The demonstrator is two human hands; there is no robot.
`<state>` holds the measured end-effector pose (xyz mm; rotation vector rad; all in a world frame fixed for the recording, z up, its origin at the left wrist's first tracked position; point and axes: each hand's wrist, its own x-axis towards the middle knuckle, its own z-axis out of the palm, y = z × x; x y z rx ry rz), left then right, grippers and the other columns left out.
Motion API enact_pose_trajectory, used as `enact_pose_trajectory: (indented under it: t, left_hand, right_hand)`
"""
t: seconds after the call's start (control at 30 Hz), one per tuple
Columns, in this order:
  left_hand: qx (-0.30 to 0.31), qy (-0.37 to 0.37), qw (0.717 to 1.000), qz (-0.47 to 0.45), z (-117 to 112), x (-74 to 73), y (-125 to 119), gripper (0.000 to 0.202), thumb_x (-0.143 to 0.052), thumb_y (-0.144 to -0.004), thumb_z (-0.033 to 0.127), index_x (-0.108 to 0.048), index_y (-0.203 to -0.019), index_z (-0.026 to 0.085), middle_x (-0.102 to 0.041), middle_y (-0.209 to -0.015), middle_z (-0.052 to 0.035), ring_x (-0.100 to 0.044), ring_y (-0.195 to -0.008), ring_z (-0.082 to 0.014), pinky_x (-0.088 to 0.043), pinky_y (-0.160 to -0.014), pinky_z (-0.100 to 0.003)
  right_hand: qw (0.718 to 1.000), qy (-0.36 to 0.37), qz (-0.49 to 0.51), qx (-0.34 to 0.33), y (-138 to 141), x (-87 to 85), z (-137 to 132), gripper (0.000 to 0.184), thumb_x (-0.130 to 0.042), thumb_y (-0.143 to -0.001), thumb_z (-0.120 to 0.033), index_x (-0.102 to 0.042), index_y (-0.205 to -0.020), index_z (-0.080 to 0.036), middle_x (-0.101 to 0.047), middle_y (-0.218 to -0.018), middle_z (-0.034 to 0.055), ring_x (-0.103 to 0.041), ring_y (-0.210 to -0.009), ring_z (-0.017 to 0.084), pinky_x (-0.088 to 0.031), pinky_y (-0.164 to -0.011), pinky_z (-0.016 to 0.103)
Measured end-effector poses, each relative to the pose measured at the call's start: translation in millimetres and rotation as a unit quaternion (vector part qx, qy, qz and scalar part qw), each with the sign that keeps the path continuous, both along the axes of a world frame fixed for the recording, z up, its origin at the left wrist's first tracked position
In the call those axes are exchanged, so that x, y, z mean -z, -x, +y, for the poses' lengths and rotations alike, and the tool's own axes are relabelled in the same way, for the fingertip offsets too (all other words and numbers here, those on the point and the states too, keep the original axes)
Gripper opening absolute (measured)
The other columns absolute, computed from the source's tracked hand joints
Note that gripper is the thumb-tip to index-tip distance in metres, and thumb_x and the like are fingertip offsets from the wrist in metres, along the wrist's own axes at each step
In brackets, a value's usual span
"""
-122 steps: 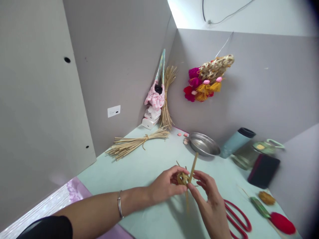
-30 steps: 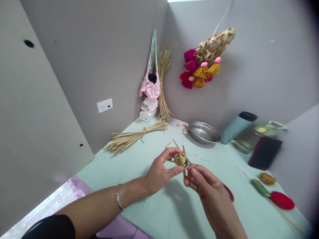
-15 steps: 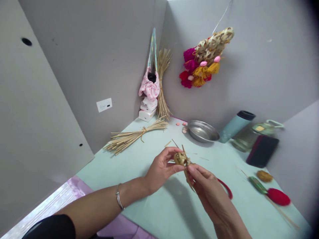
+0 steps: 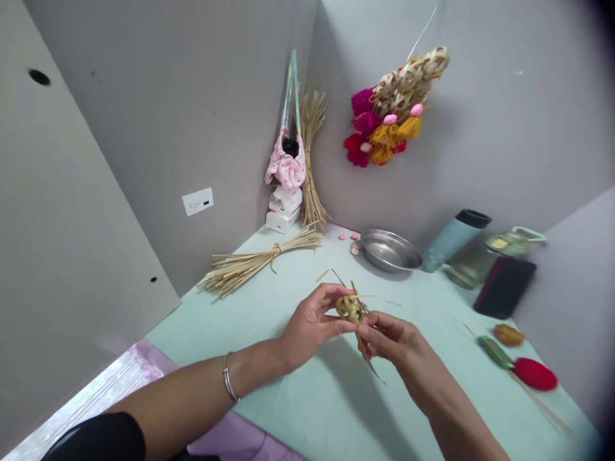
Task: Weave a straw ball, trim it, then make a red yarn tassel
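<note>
Gripping woven straw piece (image 4: pixel 349 307), left fingers (image 4: pixel 331 291); pinching its edge, right fingers (image 4: pixel 375 335); some tips hidden.

From my remote station I register a small tan ball (image 4: pixel 348 308) of rough, straw-like woven strips, a smooth, glossy grey metal bowl (image 4: pixel 390 251), a matt pale-green tabletop (image 4: pixel 269 314) and a creased, pink-spotted cloth pouch (image 4: pixel 288 171).

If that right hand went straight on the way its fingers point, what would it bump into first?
The right hand would first meet the small woven ball at its fingertips, then probably the left hand holding it; depth is hard to judge here.
</note>
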<state>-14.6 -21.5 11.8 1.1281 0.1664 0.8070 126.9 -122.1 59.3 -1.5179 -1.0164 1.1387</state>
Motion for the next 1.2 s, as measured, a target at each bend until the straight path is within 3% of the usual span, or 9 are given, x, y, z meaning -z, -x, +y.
enact_pose_trajectory:
  t: [0.2, 0.67, 0.83, 1.03, 1.2]
  left_hand:
    - [0.041, 0.002, 0.999, 0.016, 2.6, -10.2, 7.2, 0.026, -0.063, -0.090, 0.031, -0.059, -0.112, 0.018, -0.060, -0.131, -0.0137, -0.058, -0.116, -0.0251, -0.050, -0.095, -0.041]
    - [0.047, 0.039, 0.997, 0.036, 5.1, -7.3, 3.8, 0.026, -0.069, -0.084, 0.030, -0.062, -0.105, 0.017, -0.064, -0.121, -0.0126, -0.062, -0.106, -0.0226, -0.054, -0.087, -0.037]
    - [0.034, 0.056, 0.997, 0.037, 7.2, -5.8, 2.8, 0.026, -0.070, -0.084, 0.029, -0.061, -0.106, 0.017, -0.065, -0.111, -0.0098, -0.062, -0.102, -0.0209, -0.055, -0.088, -0.038]
    - [0.020, 0.069, 0.997, 0.036, 7.6, -5.8, 2.0, 0.026, -0.072, -0.083, 0.027, -0.061, -0.103, 0.016, -0.064, -0.103, -0.0080, -0.063, -0.098, -0.0201, -0.056, -0.088, -0.039]
    - [0.012, 0.067, 0.997, 0.038, 7.0, -5.4, 1.5, 0.027, -0.074, -0.081, 0.027, -0.061, -0.101, 0.015, -0.064, -0.103, -0.0081, -0.062, -0.096, -0.0179, -0.057, -0.086, -0.037]
  right_hand:
    - [0.997, -0.010, -0.075, -0.015, -5.0, -5.0, -1.9, 0.031, -0.069, -0.082, -0.046, -0.063, -0.066, -0.020, -0.056, -0.063, -0.0012, -0.047, -0.065, 0.015, -0.038, -0.065, 0.029]
    - [0.990, -0.007, -0.132, -0.042, -6.3, -12.1, -2.9, 0.031, -0.068, -0.081, -0.046, -0.064, -0.063, -0.021, -0.056, -0.066, -0.0004, -0.049, -0.066, 0.016, -0.039, -0.065, 0.028]
    - [0.984, -0.042, -0.176, -0.010, -2.6, -5.9, -4.6, 0.026, -0.062, -0.088, -0.042, -0.067, -0.074, -0.022, -0.056, -0.070, -0.0003, -0.053, -0.067, 0.016, -0.041, -0.066, 0.029]
    - [0.969, -0.103, -0.224, 0.004, 0.4, 3.2, -9.1, 0.021, -0.054, -0.094, -0.038, -0.062, -0.081, -0.024, -0.053, -0.074, -0.0012, -0.054, -0.065, 0.015, -0.042, -0.061, 0.029]
    - [0.954, -0.101, -0.284, 0.006, 0.1, 5.5, -8.6, 0.018, -0.050, -0.096, -0.033, -0.059, -0.083, -0.025, -0.052, -0.076, -0.0015, -0.054, -0.065, 0.015, -0.042, -0.061, 0.030]
